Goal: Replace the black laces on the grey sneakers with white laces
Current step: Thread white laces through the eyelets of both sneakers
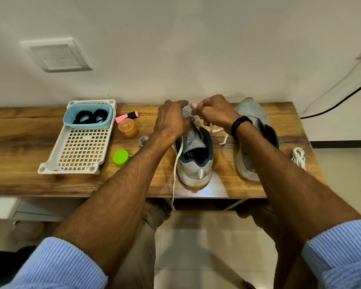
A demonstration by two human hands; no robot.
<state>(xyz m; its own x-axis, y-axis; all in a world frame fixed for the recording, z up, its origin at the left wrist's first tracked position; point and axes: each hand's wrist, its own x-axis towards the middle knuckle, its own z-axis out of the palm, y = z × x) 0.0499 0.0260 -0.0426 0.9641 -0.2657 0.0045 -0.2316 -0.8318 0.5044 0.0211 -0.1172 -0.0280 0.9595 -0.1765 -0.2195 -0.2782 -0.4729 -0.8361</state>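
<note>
Grey mesh sneaker (194,163) with a navy collar stands under my fingers, heel towards me, on the long wooden table (29,180). My left hand (172,119) lies over its front with the fingers curled down the far side. The back of the hand hides the tips, so I cannot tell what they hold. My right hand (214,113), a black band (240,124) on its wrist, has thumb and fingers pinched on the white flat lace (176,163), just beside my left fingertips. One end of that lace runs out under my left wrist and hangs over the near table edge.

The second grey sneaker (250,113) lies right of my right fingers, partly hidden by my forearm. A coiled white lace (298,157) sits further right.

Left of my fingers are a pink highlighter (126,116), a round orange jar (128,127) and a lime-green pot (121,157). Beyond them a white perforated plastic tray (81,151) holds a pale blue tub (69,122) with the black laces (90,117) coiled inside.

Behind my fingers rises a plain pale wall with a white switch plate (56,55); a black cable (342,99) crosses it at the right. Pale floor tiles (196,247) show below the table. A small pale scrap (143,140) near my left wrist is too blurred to name.
</note>
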